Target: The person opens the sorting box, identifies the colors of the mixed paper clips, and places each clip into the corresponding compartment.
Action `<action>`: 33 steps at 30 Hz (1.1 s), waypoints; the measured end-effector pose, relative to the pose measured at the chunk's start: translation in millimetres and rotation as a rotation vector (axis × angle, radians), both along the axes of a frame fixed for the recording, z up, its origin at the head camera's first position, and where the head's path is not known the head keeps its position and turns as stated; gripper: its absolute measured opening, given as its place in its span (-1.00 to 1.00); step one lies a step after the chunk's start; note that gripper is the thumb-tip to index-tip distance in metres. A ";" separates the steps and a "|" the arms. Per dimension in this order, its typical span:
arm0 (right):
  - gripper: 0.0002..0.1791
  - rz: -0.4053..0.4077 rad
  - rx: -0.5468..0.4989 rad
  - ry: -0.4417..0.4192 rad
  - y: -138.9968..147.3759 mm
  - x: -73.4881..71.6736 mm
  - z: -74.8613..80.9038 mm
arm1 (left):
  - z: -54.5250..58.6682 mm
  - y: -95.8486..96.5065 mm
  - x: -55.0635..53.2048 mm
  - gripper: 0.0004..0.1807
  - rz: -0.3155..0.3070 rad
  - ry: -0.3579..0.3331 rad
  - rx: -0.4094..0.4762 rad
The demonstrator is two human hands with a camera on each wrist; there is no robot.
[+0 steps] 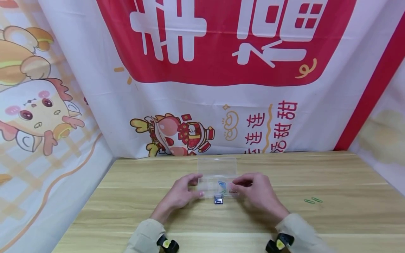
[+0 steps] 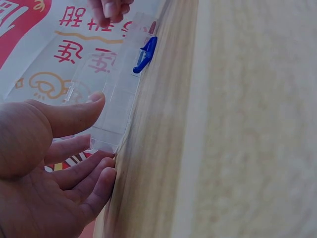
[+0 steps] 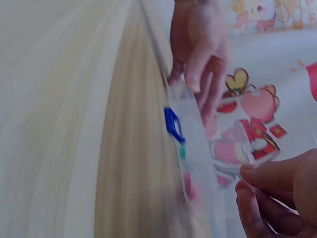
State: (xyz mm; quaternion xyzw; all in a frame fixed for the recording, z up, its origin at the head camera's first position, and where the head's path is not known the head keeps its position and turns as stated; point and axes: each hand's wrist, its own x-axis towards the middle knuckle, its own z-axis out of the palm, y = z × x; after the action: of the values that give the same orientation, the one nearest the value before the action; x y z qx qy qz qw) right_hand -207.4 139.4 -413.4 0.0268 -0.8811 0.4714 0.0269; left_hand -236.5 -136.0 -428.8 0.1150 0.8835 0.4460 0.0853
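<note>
A clear plastic compartment box (image 1: 207, 191) stands on the table with its transparent lid (image 1: 217, 167) raised at the back. Blue pieces (image 1: 222, 184) lie in a middle compartment, with some green beside them and red or pink ones (image 3: 190, 188) toward the right end. A blue latch (image 2: 145, 55) shows on the front side. My left hand (image 1: 182, 192) holds the box's left end, thumb in front and fingers round the end. Over the right end is my right hand (image 1: 257, 189), thumb and forefinger tips together. Whether anything small sits between them cannot be made out.
Two green paper clips (image 1: 313, 200) lie on the wooden table (image 1: 240, 225) to the right of my right hand. A printed cloth (image 1: 104, 105) hangs behind the table's far edge and along the left side.
</note>
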 end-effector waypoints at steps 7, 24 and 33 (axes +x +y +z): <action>-0.79 -0.025 0.078 0.016 51.6 10.0 -1.9 | -1.4 -1.6 -0.1 -0.25 0.006 -0.001 -0.002; -0.57 -0.124 0.317 0.059 185.8 45.8 -16.1 | -2.4 0.0 -1.7 -0.25 -0.012 0.007 0.001; -0.45 -0.171 0.391 -0.006 224.8 47.8 -25.7 | -1.6 -0.4 -2.5 -0.26 0.001 -0.003 -0.014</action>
State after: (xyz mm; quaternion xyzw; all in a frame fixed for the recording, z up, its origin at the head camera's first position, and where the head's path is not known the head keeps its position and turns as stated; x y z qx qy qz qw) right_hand -159.6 364.2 -439.1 -0.0448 -0.9549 0.2876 0.0584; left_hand -239.0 -136.3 -430.4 0.1134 0.8865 0.4401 0.0871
